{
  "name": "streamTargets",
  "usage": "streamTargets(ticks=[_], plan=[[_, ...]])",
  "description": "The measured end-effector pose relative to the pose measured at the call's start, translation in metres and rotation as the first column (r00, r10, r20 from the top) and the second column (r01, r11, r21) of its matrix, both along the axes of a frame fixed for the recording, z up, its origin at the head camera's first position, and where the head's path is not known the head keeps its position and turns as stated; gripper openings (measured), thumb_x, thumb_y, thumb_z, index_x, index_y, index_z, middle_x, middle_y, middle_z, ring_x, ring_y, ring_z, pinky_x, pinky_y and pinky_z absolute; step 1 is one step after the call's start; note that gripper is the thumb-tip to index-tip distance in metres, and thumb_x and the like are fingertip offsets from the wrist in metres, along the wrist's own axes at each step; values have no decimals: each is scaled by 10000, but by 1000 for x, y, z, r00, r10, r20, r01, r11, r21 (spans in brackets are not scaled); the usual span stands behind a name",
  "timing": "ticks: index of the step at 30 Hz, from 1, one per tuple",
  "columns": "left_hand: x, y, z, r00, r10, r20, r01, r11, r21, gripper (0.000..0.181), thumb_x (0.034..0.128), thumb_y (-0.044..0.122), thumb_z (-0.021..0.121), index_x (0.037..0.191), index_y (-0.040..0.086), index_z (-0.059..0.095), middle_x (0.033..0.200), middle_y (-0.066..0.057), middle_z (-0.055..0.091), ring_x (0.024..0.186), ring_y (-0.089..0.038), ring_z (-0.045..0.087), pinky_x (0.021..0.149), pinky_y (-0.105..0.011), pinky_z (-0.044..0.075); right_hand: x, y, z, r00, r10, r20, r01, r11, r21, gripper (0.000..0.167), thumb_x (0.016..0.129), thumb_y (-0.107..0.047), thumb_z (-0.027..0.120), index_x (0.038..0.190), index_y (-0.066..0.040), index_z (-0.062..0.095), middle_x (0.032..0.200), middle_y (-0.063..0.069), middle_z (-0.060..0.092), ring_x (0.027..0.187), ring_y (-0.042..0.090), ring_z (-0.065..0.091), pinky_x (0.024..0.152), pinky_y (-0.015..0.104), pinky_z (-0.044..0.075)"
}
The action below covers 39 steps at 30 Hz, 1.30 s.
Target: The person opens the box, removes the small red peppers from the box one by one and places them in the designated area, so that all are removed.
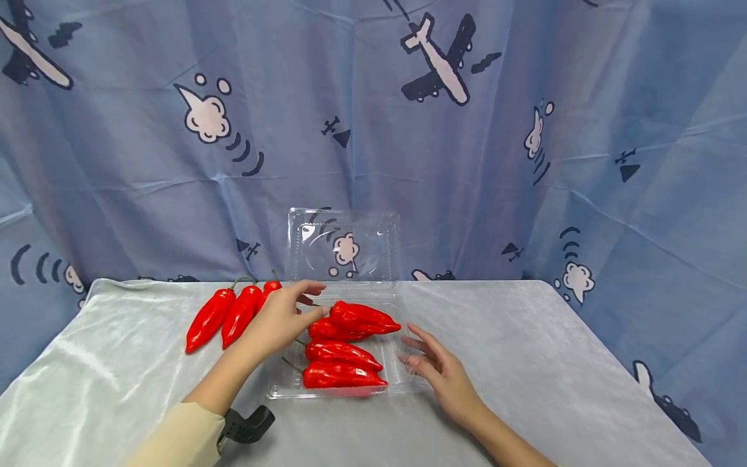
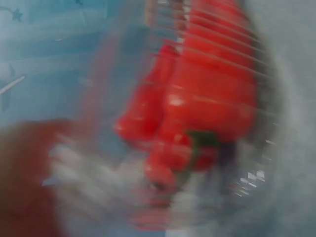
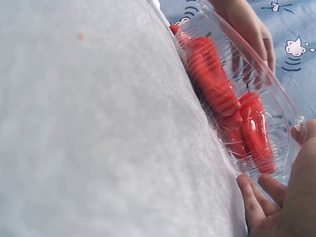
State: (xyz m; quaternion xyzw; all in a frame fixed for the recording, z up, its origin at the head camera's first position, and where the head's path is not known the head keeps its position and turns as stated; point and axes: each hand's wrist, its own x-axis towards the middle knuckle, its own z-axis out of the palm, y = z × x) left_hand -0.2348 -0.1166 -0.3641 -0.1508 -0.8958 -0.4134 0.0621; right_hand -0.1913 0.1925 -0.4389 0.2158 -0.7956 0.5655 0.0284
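Observation:
Several red peppers [image 1: 344,375] lie side by side in a clear plastic clamshell box [image 1: 403,376], whose lid [image 1: 344,250] stands up at the back. Over the box's left side is my left hand [image 1: 283,318], fingers extended towards the right and apart from each other, close to the rearmost pepper [image 1: 362,316]. No pepper shows in its grasp. My right hand [image 1: 443,376] is at the box's right end, its fingers spread and slightly bent beside the wall. In the right wrist view, the fingertips [image 3: 243,181] lie close against the box's end. Blur covers much of the left wrist view.
Three more red peppers [image 1: 210,321] lie on the white cloth-covered table [image 1: 554,376] left of the box, the third partly behind my left hand. A blue curtain [image 1: 373,130] with printed planes hangs behind the table's far edge.

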Motion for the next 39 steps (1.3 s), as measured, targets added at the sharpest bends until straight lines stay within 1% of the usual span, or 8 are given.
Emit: streamTargets(ticks=[4,10,12,16,21,30,36,39], plan=[[-3,8,8,1000,25,-12,-25,1000,19,420,911,228,742,1301,97,656,1254,-117,706,1126,-334,675,927,-476,585,0,2,1,1000,10,-4,-10,1000,-4,545,1018,-100,567,1530,-32,394,1417,307,559,1123,189,720,881,208,582],[-7,19,9,998,25,52,-27,999,40,408,912,203,730,1300,94,660,1270,-121,699,1142,-328,667,937,-461,582,-1,1,0,1000,20,6,-19,1000,-11,542,1022,-99,558,1534,-39,390,1426,309,549,1133,209,717,889,205,579],[-8,21,7,998,18,63,-22,998,65,401,912,188,725,1296,90,663,1270,-128,700,1142,-334,666,949,-462,577,-1,1,0,1000,21,4,-21,1000,-15,542,1021,-94,559,1533,-37,392,1423,312,549,1129,217,718,887,210,582],[-10,21,-4,998,17,64,-23,994,106,395,902,173,742,1282,86,675,1255,-139,708,1126,-327,680,940,-448,587,-2,0,0,1000,20,5,-20,1000,-14,539,1021,-100,561,1532,-44,396,1421,307,555,1126,250,720,883,214,585],[-12,23,-15,999,15,51,-19,996,85,396,887,187,769,1263,92,689,1213,-99,730,1079,-275,693,906,-408,600,0,-1,1,1000,16,7,-16,1000,-12,539,1022,-100,559,1532,-45,396,1420,302,558,1126,251,720,883,213,585],[-14,23,-17,999,5,46,-9,997,80,387,878,166,771,1248,78,695,1204,-84,733,1058,-260,698,920,-423,586,1,-2,0,1000,7,13,-7,1000,-15,546,1018,-105,569,1532,-41,395,1421,293,562,1125,178,721,884,206,581],[-16,23,-21,999,-30,24,27,996,89,401,861,142,782,1241,48,693,1195,-96,734,1054,-269,704,940,-448,577,-1,0,1,1000,5,4,-5,1000,-7,540,1014,-93,568,1527,-46,406,1411,297,569,1113,141,718,876,213,585],[-17,24,-22,999,-33,13,32,995,91,385,858,123,781,1228,55,701,1178,-87,739,1043,-266,705,929,-445,582,0,1,1,1000,7,10,-7,1000,-5,541,1018,-102,566,1531,-50,401,1418,294,565,1118,142,716,880,218,586]])
